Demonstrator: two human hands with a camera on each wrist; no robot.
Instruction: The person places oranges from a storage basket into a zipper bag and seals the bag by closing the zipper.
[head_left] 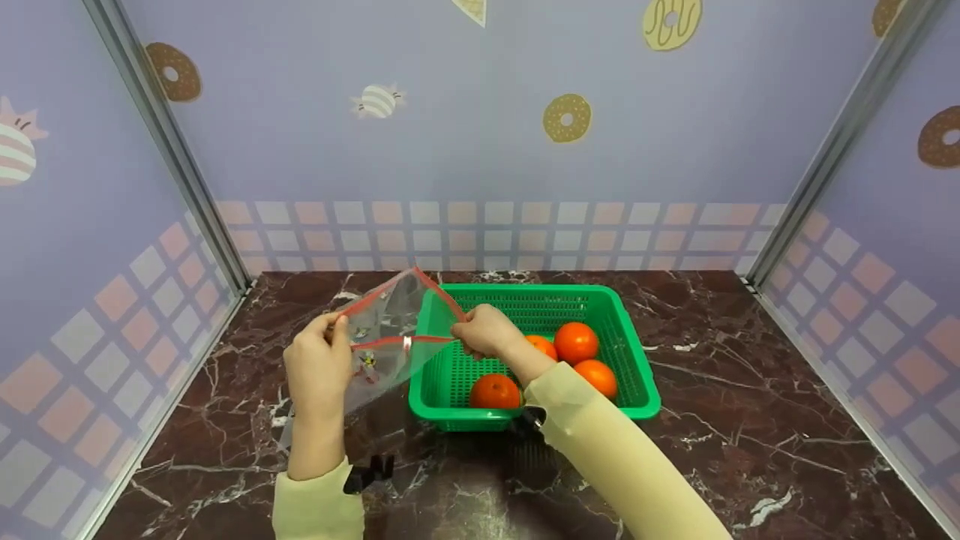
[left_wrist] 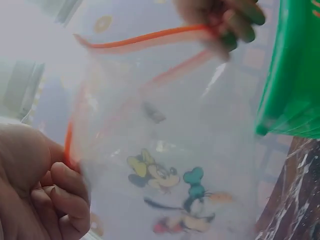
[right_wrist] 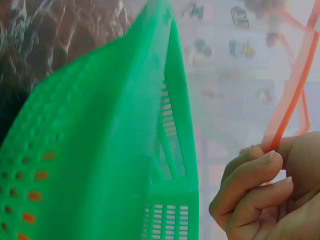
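Observation:
A clear zip bag (head_left: 390, 360) with a red-orange zip edge and printed cartoon figures (left_wrist: 160, 175) hangs between both hands, its mouth spread apart. My left hand (head_left: 321, 367) pinches the left end of the zip edge. At the other end, my right hand (head_left: 491, 331) pinches the edge, above the green basket (head_left: 641, 375). Inside that basket lie several orange, round fruits that look like persimmons or oranges: one (head_left: 495, 391) at the front left, another (head_left: 576, 343) at the back right, one (head_left: 596, 379) at the right, and one partly hidden behind my right wrist.
The basket stands on a dark red marbled table (head_left: 750, 420) with white veins. Lilac panels (head_left: 480, 150) with printed sweets and checks enclose the table at the back and both sides, joined by metal corner posts (head_left: 180, 150).

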